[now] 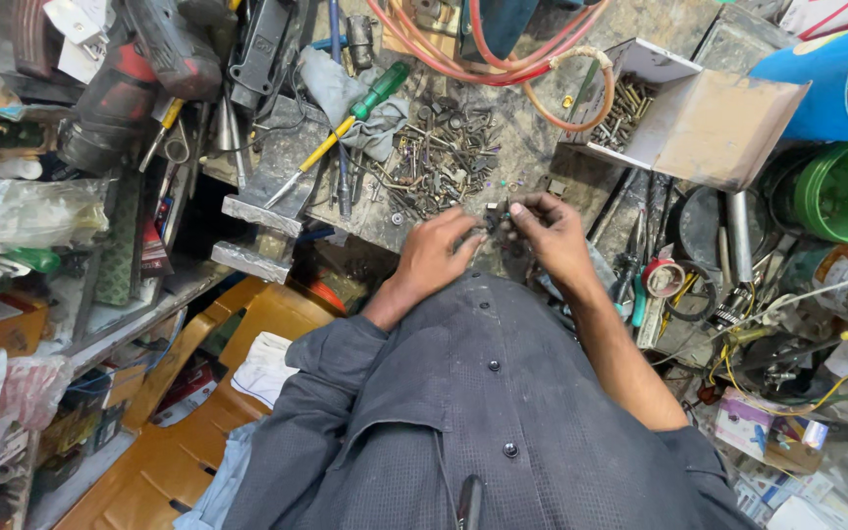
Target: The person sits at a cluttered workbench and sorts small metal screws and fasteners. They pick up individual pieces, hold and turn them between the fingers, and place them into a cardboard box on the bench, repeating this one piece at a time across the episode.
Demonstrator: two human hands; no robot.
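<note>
My left hand (436,252) and my right hand (548,234) meet at the near edge of a cluttered workbench (542,147). Between their fingertips sits a small dark metal part (495,218), pinched from both sides; its exact shape is too small to tell. Just beyond the hands lies a heap of loose screws, bolts and small metal pieces (439,162). My dark grey buttoned shirt fills the lower middle of the view.
A green-handled screwdriver (345,128) lies left of the heap. An open cardboard box of screws (684,113) stands at the right, with red hoses (503,49) behind. Blue (836,83) and green (841,191) buckets, pliers and tape rolls crowd the right; a power drill (139,79) and shelves the left.
</note>
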